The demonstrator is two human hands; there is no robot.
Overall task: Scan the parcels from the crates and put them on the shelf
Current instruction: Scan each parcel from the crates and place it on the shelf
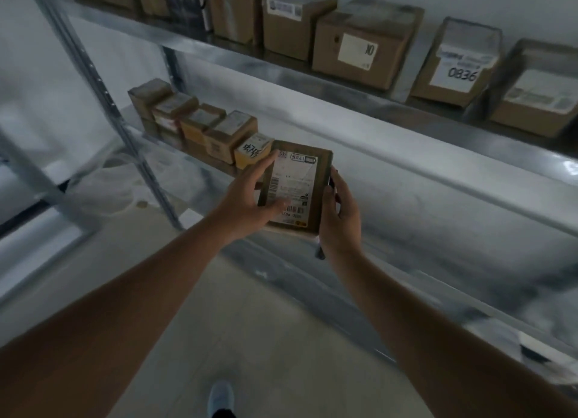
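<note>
Brown cardboard parcel (pixel 295 184) held label-up over the front edge of the lower metal shelf (pixel 438 205), just right of a row of small boxes (pixel 200 126) and nearly touching the last, yellow one (pixel 251 150). Left hand (pixel 250 198) spread with straight fingers on the label and left edge; right hand (pixel 339 214) curled round the right edge, also holding a thin dark pen-like thing (pixel 320 251). Bare shelf open to the right of the parcel; upper shelf (pixel 281 67) filled along its length with bigger boxes (pixel 366 42).
</note>
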